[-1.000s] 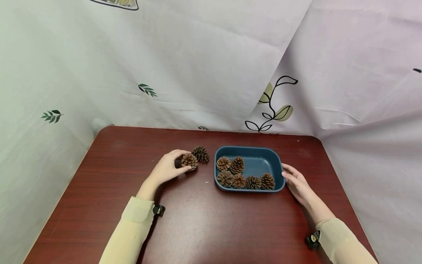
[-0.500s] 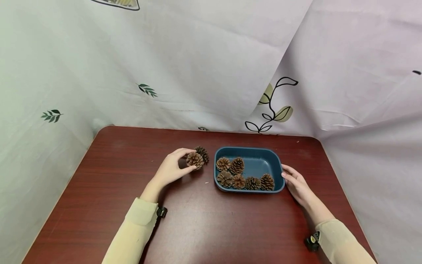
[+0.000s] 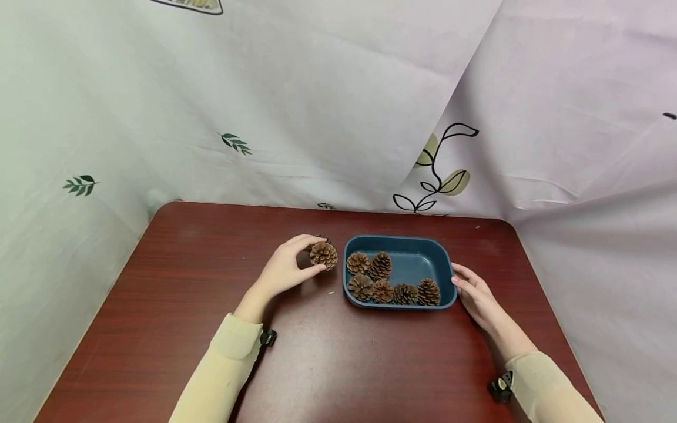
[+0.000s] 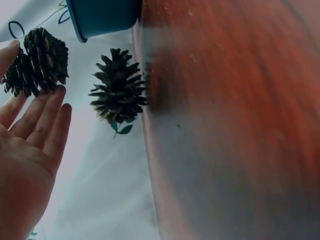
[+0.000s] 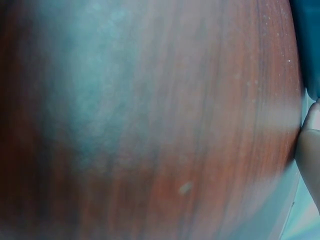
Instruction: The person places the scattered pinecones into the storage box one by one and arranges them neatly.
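Note:
My left hand (image 3: 287, 267) pinches a brown pine cone (image 3: 324, 255) between thumb and fingers, just left of the blue bin's near-left rim. In the left wrist view the held cone (image 4: 47, 57) is clear of the tabletop. Another pine cone (image 4: 119, 86) stands on the table behind it, mostly covered in the head view. The blue rectangular bin (image 3: 418, 239) has several pine cones inside, along its left and near sides. At the bin's right end my right hand (image 3: 478, 296) grips the wall, thumb on the rim. Only part of a finger (image 5: 311, 160) shows in the right wrist view.
Everything rests on a dark red wooden table (image 3: 338, 370). A white printed cloth (image 3: 317, 106) hangs behind it and along both sides. A small pale speck (image 3: 331, 292) lies near the bin's left end.
My left hand has carried the held pine cone rightward toward the bin, passing in front of the cone on the table. My right hand and the bin stay in place.

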